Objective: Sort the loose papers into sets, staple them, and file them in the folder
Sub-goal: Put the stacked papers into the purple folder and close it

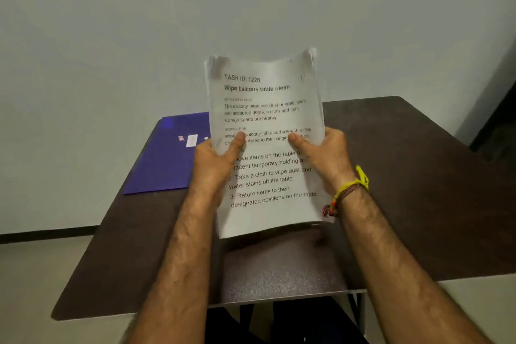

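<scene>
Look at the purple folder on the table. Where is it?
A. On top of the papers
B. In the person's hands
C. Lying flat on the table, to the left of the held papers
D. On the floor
C. The purple folder lies flat on the dark table, left of the papers, which the left hand and right hand both grip upright above the table.

Stack of white printed papers [268, 131] held upright above table, top edge bowed, front sheet headed "TASK ID: 1228 Wipe balcony table clean"; purple folder [167, 156] lying flat and closed at far left, partly behind stack
</scene>
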